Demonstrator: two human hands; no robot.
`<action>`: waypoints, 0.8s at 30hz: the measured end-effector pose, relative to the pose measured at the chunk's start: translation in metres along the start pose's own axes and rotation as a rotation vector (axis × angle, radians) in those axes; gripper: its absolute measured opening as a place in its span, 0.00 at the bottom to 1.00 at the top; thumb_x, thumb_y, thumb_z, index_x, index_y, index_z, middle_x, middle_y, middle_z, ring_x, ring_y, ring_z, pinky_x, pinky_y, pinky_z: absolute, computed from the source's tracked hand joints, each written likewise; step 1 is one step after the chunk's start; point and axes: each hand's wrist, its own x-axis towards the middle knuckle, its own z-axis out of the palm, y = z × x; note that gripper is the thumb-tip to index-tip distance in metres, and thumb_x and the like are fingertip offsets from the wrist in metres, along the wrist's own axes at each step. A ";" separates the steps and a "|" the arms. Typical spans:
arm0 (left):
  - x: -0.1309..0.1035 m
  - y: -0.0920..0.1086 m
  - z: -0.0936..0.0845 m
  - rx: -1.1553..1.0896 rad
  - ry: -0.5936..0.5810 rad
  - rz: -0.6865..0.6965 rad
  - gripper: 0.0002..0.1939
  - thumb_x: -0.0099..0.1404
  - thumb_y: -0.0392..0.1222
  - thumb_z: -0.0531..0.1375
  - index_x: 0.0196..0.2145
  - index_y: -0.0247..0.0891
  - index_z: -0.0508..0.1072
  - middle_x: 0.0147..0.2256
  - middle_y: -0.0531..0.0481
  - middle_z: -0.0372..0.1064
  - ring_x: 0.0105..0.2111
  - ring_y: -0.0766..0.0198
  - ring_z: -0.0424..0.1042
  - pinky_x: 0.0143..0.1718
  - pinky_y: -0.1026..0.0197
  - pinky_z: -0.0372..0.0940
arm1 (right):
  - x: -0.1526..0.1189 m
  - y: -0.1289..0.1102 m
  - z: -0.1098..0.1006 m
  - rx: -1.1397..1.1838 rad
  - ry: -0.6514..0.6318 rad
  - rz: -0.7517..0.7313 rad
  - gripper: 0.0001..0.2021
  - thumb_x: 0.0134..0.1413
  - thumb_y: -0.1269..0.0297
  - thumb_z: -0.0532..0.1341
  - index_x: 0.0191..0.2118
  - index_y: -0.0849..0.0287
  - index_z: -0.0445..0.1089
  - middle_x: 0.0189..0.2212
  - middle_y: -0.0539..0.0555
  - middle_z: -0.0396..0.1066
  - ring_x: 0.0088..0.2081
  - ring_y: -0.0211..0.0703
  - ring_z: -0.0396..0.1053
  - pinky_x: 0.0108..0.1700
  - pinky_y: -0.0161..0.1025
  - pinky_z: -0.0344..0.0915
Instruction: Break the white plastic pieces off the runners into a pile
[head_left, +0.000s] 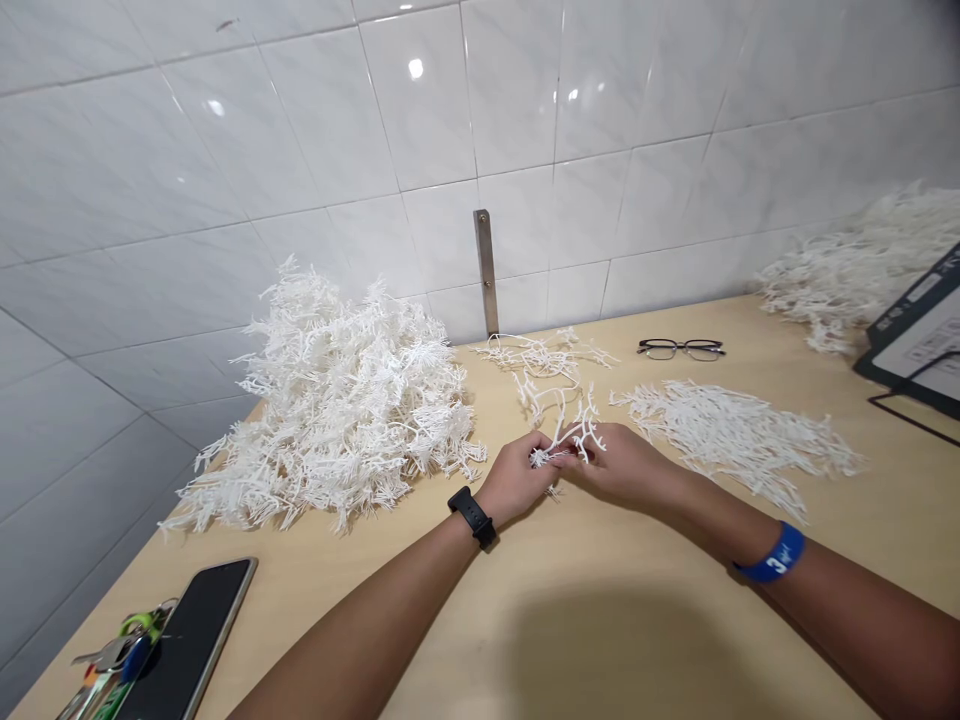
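My left hand [519, 478], with a black watch on its wrist, is closed round the base of a white branched piece [559, 425] above the middle of the table. My right hand [609, 462] meets it from the right, its fingers pinched at the same piece, whose thin twigs rise between both hands. Left of my hands stands a tall heap of white branched pieces [345, 400]. To the right lies a flatter, spread bunch of similar pieces [742, 430]. A few loose twisted pieces [536, 352] rest just beyond my hands.
Black-framed glasses [681, 349] lie at the back of the wooden table [450, 620]. A phone [191, 640] and keys [112, 655] are at the front left. Another white heap [862, 260] and a dark-edged panel [922, 330] stand at the right. A metal bracket [486, 270] is on the tiled wall.
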 end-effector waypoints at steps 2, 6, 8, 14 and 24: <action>-0.001 0.001 0.000 -0.003 0.006 -0.006 0.10 0.61 0.46 0.59 0.34 0.36 0.69 0.29 0.53 0.69 0.27 0.69 0.64 0.29 0.67 0.59 | 0.001 0.003 0.000 0.006 -0.021 -0.034 0.14 0.62 0.57 0.56 0.31 0.56 0.74 0.28 0.53 0.73 0.29 0.42 0.66 0.32 0.37 0.55; -0.001 0.002 -0.001 0.006 -0.018 0.027 0.10 0.61 0.46 0.59 0.33 0.36 0.70 0.31 0.53 0.70 0.30 0.67 0.65 0.32 0.66 0.60 | 0.001 0.006 -0.002 0.055 -0.045 -0.088 0.13 0.62 0.59 0.56 0.29 0.57 0.72 0.28 0.53 0.73 0.31 0.43 0.67 0.33 0.37 0.56; 0.000 0.002 -0.001 0.013 -0.020 0.045 0.09 0.61 0.45 0.59 0.32 0.35 0.70 0.31 0.53 0.70 0.32 0.66 0.66 0.35 0.66 0.60 | 0.000 0.005 -0.005 0.070 -0.079 -0.077 0.14 0.62 0.57 0.57 0.29 0.57 0.72 0.28 0.53 0.73 0.30 0.42 0.67 0.32 0.36 0.55; 0.001 0.001 -0.003 -0.013 -0.051 0.048 0.08 0.61 0.44 0.60 0.33 0.35 0.70 0.31 0.53 0.69 0.32 0.66 0.66 0.35 0.66 0.60 | 0.001 0.004 -0.007 0.159 -0.159 -0.099 0.16 0.63 0.57 0.54 0.30 0.58 0.73 0.28 0.53 0.73 0.30 0.42 0.67 0.32 0.36 0.56; -0.004 0.008 -0.003 -0.084 -0.097 0.100 0.16 0.65 0.53 0.56 0.30 0.36 0.65 0.27 0.54 0.62 0.28 0.68 0.59 0.32 0.66 0.56 | 0.004 0.016 0.007 0.560 -0.126 0.044 0.18 0.58 0.53 0.55 0.22 0.59 0.64 0.20 0.48 0.60 0.24 0.36 0.55 0.27 0.35 0.52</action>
